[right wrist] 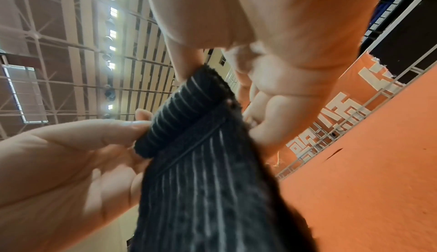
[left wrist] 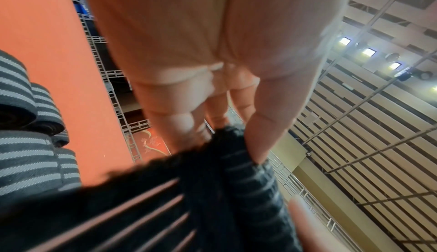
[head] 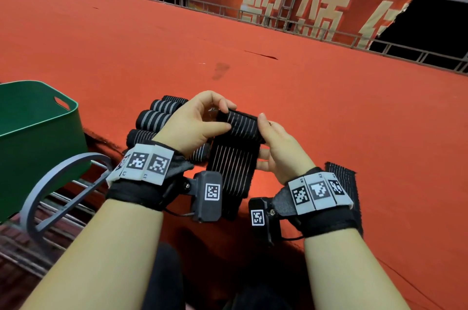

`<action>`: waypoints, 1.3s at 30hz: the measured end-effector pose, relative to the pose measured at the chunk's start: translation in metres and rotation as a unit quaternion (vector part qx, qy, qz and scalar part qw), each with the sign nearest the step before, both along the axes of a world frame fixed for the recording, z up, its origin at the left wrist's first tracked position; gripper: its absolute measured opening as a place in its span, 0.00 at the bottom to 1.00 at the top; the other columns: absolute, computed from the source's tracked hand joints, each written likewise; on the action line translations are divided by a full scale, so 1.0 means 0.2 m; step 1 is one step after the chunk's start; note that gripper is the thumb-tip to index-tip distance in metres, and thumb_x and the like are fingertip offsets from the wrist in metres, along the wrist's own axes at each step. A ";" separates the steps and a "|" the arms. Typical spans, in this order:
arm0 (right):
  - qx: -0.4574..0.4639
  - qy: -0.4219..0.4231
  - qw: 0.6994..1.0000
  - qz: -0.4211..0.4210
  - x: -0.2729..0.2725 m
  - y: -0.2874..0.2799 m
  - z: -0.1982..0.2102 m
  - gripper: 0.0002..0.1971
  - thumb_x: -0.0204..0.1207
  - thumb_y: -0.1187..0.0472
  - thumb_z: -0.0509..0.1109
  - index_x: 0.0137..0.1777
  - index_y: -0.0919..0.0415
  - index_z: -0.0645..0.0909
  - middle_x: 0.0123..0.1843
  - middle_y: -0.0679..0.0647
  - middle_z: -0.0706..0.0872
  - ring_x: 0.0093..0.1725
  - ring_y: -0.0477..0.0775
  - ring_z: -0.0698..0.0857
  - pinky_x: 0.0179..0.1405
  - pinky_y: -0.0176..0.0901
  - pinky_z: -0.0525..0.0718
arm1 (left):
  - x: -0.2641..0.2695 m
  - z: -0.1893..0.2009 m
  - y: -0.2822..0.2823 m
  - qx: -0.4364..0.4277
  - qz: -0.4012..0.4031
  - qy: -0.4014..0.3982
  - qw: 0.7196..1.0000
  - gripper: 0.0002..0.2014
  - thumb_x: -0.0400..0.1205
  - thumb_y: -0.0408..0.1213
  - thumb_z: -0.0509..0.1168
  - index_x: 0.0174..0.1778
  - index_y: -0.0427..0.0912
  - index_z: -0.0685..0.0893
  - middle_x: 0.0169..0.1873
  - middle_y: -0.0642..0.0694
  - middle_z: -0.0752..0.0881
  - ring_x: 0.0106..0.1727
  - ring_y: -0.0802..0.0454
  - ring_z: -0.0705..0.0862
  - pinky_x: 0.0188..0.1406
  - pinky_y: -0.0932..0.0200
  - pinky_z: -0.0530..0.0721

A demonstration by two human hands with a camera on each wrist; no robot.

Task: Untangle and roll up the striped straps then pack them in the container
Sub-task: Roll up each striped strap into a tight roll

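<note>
I hold a black strap with thin white stripes (head: 234,165) above the red carpet. Its far end is wound into a small roll (head: 243,125); the flat tail hangs toward me. My left hand (head: 228,117) pinches the roll's left end between thumb and fingers. My right hand (head: 263,135) grips the right end, thumb on top and fingers underneath. The left wrist view shows my left hand (left wrist: 227,140) on the dark roll (left wrist: 236,159). In the right wrist view my right hand (right wrist: 220,80) clamps the roll (right wrist: 187,112). Several finished rolls (head: 154,118) lie left of my hands. The green container (head: 43,157) stands far left.
Another loose striped strap (head: 342,178) lies on the carpet by my right wrist. A grey curved metal frame (head: 63,183) and rails sit below the container at the stage edge. A railing and red banner (head: 304,5) close off the far side.
</note>
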State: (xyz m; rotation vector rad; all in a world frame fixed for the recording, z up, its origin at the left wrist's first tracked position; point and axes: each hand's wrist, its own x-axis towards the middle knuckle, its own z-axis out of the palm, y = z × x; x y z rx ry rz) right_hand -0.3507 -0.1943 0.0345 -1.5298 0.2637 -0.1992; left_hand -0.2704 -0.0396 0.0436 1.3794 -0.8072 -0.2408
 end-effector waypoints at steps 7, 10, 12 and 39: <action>-0.010 -0.076 0.997 0.000 -0.01 0.02 0.02 0.04 0.82 0.56 0.62 0.52 0.50 0.79 0.47 0.46 0.84 0.45 0.50 0.84 0.31 0.40 0.84 | 0.01 -0.02 0.02 -0.020 0.004 -0.011 1.000 0.20 0.67 0.26 0.67 0.49 0.52 0.74 0.50 0.53 0.81 0.48 0.58 0.82 0.48 0.60 0.82; -0.016 -0.110 0.994 0.005 -0.01 0.03 0.01 0.04 0.82 0.60 0.62 0.51 0.51 0.78 0.46 0.47 0.82 0.46 0.48 0.82 0.29 0.37 0.85 | 0.01 -0.03 0.02 -0.010 -0.002 0.060 0.998 0.16 0.76 0.32 0.71 0.54 0.54 0.76 0.51 0.51 0.80 0.47 0.58 0.83 0.44 0.58 0.85; -0.030 -0.129 0.991 0.013 -0.01 0.04 0.01 0.07 0.82 0.63 0.62 0.50 0.49 0.78 0.49 0.49 0.80 0.46 0.46 0.82 0.33 0.40 0.86 | 0.00 -0.02 0.01 0.024 0.017 0.106 0.994 0.07 0.80 0.46 0.65 0.53 0.54 0.78 0.50 0.49 0.80 0.46 0.56 0.83 0.39 0.59 0.84; -0.052 -0.125 0.991 0.018 0.01 0.01 -0.03 0.16 0.79 0.71 0.64 0.55 0.45 0.73 0.53 0.53 0.80 0.49 0.46 0.83 0.43 0.46 0.86 | 0.00 -0.04 0.02 0.045 0.013 0.131 0.990 0.09 0.81 0.38 0.65 0.56 0.51 0.79 0.54 0.44 0.81 0.53 0.49 0.83 0.55 0.45 0.80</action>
